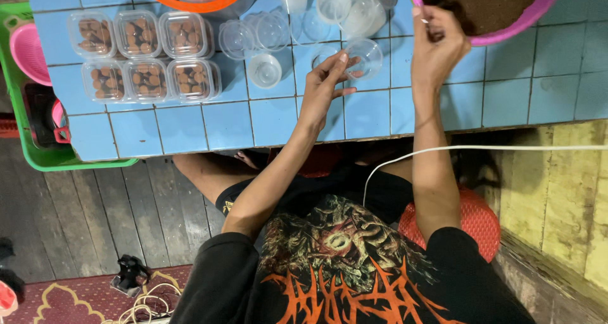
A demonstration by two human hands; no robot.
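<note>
A black printed shirt (342, 267) fills the foreground as a person works at a blue tiled table (506, 89). The left hand (323, 86) pinches an empty clear plastic cup (365, 57) by its rim, near the table's front edge. The right hand (437, 42) is closed on something small and pale, too small to tell, at the rim of a pink bowl (506, 31) of brown filling at the far right corner. Six filled clear tubs (145, 55) sit toward the left edge beside loose empty cups (266, 36).
</note>
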